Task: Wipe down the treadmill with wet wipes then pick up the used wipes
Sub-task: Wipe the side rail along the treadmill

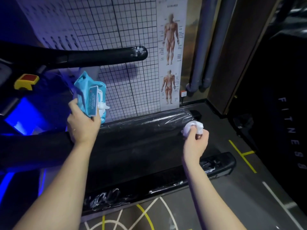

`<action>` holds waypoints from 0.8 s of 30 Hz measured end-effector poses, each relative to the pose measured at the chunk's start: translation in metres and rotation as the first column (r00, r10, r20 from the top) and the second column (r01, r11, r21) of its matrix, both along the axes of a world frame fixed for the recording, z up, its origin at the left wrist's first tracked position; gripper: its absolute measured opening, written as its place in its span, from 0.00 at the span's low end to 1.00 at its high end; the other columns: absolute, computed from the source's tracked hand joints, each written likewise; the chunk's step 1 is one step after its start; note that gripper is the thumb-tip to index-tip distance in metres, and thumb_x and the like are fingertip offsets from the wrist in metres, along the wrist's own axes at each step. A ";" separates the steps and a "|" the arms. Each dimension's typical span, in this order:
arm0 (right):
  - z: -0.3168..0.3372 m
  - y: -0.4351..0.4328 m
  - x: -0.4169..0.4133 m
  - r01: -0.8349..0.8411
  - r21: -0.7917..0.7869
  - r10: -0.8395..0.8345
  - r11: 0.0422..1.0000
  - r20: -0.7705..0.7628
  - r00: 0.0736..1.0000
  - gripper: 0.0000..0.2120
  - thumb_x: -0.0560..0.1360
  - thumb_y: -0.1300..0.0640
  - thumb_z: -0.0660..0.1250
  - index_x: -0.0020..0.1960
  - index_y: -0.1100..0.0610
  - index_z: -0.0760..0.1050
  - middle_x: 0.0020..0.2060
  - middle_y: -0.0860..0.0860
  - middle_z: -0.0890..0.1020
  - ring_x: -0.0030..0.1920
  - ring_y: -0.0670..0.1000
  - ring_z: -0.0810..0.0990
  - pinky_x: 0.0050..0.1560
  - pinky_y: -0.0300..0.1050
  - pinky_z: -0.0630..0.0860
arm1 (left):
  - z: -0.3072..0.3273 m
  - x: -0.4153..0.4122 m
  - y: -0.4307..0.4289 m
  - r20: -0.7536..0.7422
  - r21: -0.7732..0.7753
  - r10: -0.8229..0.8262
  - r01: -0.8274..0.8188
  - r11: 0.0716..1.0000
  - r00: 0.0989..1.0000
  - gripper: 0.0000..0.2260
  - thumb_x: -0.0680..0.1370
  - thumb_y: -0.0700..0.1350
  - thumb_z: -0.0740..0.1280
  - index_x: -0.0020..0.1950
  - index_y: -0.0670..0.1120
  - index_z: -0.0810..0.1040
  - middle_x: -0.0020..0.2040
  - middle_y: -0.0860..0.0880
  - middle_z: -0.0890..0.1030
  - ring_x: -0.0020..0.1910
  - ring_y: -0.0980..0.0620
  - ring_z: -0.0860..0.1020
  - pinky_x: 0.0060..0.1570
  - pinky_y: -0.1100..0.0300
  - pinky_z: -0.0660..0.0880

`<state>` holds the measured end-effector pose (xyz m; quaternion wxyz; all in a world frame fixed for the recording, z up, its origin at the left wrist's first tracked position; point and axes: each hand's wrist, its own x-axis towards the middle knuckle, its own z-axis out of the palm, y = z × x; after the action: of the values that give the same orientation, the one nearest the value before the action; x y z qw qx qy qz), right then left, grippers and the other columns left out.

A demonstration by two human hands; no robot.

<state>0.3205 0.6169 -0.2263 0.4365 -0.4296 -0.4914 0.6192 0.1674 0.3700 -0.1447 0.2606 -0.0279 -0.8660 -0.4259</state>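
Note:
The black treadmill lies across the view, its deck (142, 146) wrapped in shiny film and its handrail (99, 55) above. My left hand (83, 123) grips a blue pack of wet wipes (89, 93), with a white wipe poking out of its flap. My right hand (196, 141) is closed on a crumpled white wipe (192, 127), held against the far end of the treadmill's upper edge.
A gridded wall panel (116, 30) and an anatomy poster (171, 55) stand behind the treadmill. Grey pipes (202, 47) run down at the right. The yellow and red safety key (26, 80) sits on the console at left. Floor markings (242, 155) lie to the right.

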 end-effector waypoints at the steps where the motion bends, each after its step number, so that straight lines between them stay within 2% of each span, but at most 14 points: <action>1: 0.002 -0.008 0.006 -0.023 0.037 0.023 0.999 -0.021 1.000 0.04 0.78 0.55 0.66 0.48 0.54 0.71 0.37 0.44 0.79 0.37 0.42 0.78 0.37 0.33 0.72 | 0.000 0.000 0.000 0.004 -0.005 -0.002 0.002 1.000 1.000 0.22 0.80 0.49 0.71 0.71 0.44 0.70 0.59 0.32 0.81 0.56 0.28 0.79 0.51 0.38 0.76; 5: -0.007 -0.042 0.008 -0.162 0.105 0.163 0.981 0.004 0.987 0.04 0.77 0.59 0.68 0.48 0.53 0.72 0.36 0.46 0.81 0.36 0.38 0.79 0.40 0.36 0.74 | 0.001 0.001 0.000 0.010 0.001 -0.008 0.008 1.000 1.000 0.22 0.80 0.48 0.71 0.71 0.45 0.70 0.60 0.33 0.81 0.57 0.29 0.80 0.52 0.39 0.77; 7: -0.012 -0.056 -0.001 -0.284 0.059 0.285 0.957 -0.011 0.958 0.04 0.76 0.55 0.69 0.47 0.51 0.74 0.40 0.50 0.84 0.43 0.46 0.84 0.46 0.46 0.80 | 0.001 0.000 0.000 0.011 0.005 -0.015 0.015 1.000 1.000 0.23 0.80 0.48 0.71 0.71 0.45 0.69 0.60 0.33 0.81 0.57 0.30 0.80 0.52 0.39 0.77; 9: -0.010 -0.067 -0.013 -0.392 0.015 0.393 0.920 -0.022 0.919 0.08 0.75 0.50 0.70 0.45 0.53 0.75 0.41 0.55 0.84 0.44 0.54 0.85 0.47 0.53 0.81 | 0.000 0.000 0.000 0.014 0.007 -0.018 0.018 1.000 1.000 0.23 0.79 0.48 0.72 0.71 0.45 0.69 0.60 0.34 0.81 0.58 0.30 0.80 0.53 0.39 0.78; 12: 0.001 -0.078 -0.029 -0.426 -0.009 0.425 0.905 -0.070 0.903 0.08 0.74 0.54 0.71 0.43 0.57 0.75 0.35 0.50 0.81 0.38 0.49 0.81 0.42 0.50 0.77 | 0.000 0.000 0.000 0.010 0.011 -0.008 0.008 1.000 1.000 0.22 0.80 0.49 0.71 0.70 0.45 0.69 0.60 0.33 0.82 0.57 0.30 0.80 0.53 0.38 0.78; 14: 0.009 -0.079 -0.038 -0.385 -0.054 0.377 0.922 -0.112 0.919 0.08 0.73 0.55 0.73 0.43 0.58 0.75 0.32 0.46 0.79 0.35 0.46 0.78 0.40 0.47 0.75 | 0.000 0.000 0.000 0.010 0.012 -0.003 0.003 1.000 1.000 0.22 0.80 0.50 0.71 0.70 0.45 0.70 0.59 0.33 0.82 0.57 0.30 0.80 0.53 0.38 0.78; 18: 0.013 -0.062 -0.050 -0.180 -0.118 0.165 0.976 -0.128 0.978 0.14 0.72 0.49 0.76 0.41 0.55 0.75 0.32 0.47 0.79 0.33 0.46 0.77 0.37 0.44 0.75 | -0.001 -0.001 0.000 0.010 0.015 0.001 -0.001 1.000 1.000 0.22 0.80 0.49 0.71 0.70 0.45 0.70 0.59 0.33 0.82 0.56 0.29 0.80 0.52 0.39 0.77; 24: 0.007 0.000 -0.046 0.083 -0.169 -0.104 0.982 -0.119 0.987 0.15 0.70 0.41 0.74 0.47 0.50 0.78 0.43 0.50 0.86 0.44 0.51 0.85 0.49 0.56 0.83 | -0.001 -0.003 0.000 0.021 0.017 0.015 -0.015 1.000 1.000 0.22 0.79 0.49 0.71 0.70 0.45 0.70 0.60 0.33 0.82 0.57 0.29 0.79 0.53 0.40 0.76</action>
<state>0.2747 0.6170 -0.2190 0.4590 -0.4462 -0.3896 0.6622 0.1648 0.3701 -0.1452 0.2547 -0.0148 -0.8652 -0.4316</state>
